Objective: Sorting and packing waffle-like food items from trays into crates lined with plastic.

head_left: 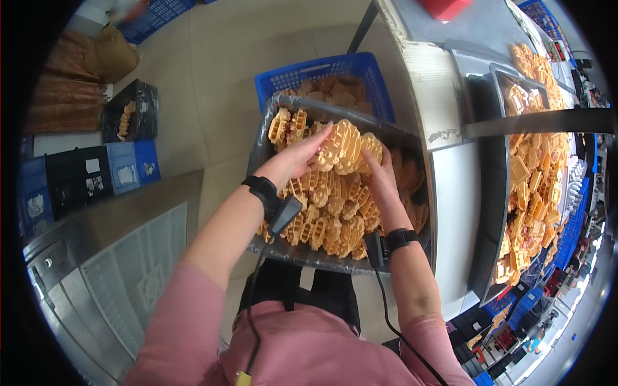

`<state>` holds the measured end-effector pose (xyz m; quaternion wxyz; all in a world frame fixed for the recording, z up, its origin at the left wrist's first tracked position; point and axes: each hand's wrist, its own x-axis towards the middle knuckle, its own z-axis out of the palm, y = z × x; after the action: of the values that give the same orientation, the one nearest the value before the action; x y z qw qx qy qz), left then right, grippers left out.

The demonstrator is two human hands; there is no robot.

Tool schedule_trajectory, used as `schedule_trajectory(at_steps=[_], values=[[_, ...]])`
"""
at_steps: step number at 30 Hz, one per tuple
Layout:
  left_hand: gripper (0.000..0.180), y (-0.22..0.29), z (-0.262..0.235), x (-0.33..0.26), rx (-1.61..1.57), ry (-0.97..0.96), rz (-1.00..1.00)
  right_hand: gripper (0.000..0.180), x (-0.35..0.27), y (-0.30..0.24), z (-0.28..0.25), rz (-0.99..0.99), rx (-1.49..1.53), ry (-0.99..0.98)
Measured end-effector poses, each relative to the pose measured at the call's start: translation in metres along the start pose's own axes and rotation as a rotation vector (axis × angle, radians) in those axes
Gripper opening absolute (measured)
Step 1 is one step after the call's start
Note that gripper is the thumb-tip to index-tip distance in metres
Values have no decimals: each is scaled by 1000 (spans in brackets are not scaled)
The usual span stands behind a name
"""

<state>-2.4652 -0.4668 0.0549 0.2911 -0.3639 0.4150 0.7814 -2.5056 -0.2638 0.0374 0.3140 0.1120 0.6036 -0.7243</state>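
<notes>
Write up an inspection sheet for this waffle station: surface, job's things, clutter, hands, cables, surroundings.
Surface: grey tray lined with plastic, held at waist height.
Job's things: stack of golden waffles lifted above the waffle pile in the tray.
Clutter: nothing seen.
Hands: left hand and right hand each keep a grip on the stack from opposite sides.
Cables: black cable runs from the right wrist band; another from the left.
Surroundings: blue crate behind, long tray of waffles at right, metal counter at left.

a stack of golden flower-shaped waffles (344, 147), standing on edge and pressed together, lifted just above a dark tray (264, 138) heaped with more waffles (328, 215) lying jumbled.
</notes>
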Motion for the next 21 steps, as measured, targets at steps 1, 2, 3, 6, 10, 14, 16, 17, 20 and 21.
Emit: schedule_trajectory(at_steps=[1,2,3,6,10,14,16,17,20,21], values=[[65,-6,2,11,15,89,20,72,11,8,-5,-13,-29,9],[65,-11,2,18,18,90,22,71,17,13,-5,-18,-57,18],[62,-14,1,24,-39,104,7,70,22,18,-6,-1,-63,42],[55,-25,-5,37,-118,130,-3,75,33,27,-4,-18,-108,43],[50,-36,-20,50,-208,233,-54,78,38,34,7,-73,-246,92],[52,-33,-7,47,-546,289,-23,78,40,43,15,-124,-387,181],[50,-30,-7,46,-670,368,33,76,37,41,25,-139,-409,167],[50,-33,-12,47,-674,372,38,76,32,36,35,-135,-426,158],[50,-44,-21,49,-816,404,141,77,37,43,38,-130,-527,159],[48,-46,-18,43,-813,402,161,78,41,48,35,-117,-557,188]])
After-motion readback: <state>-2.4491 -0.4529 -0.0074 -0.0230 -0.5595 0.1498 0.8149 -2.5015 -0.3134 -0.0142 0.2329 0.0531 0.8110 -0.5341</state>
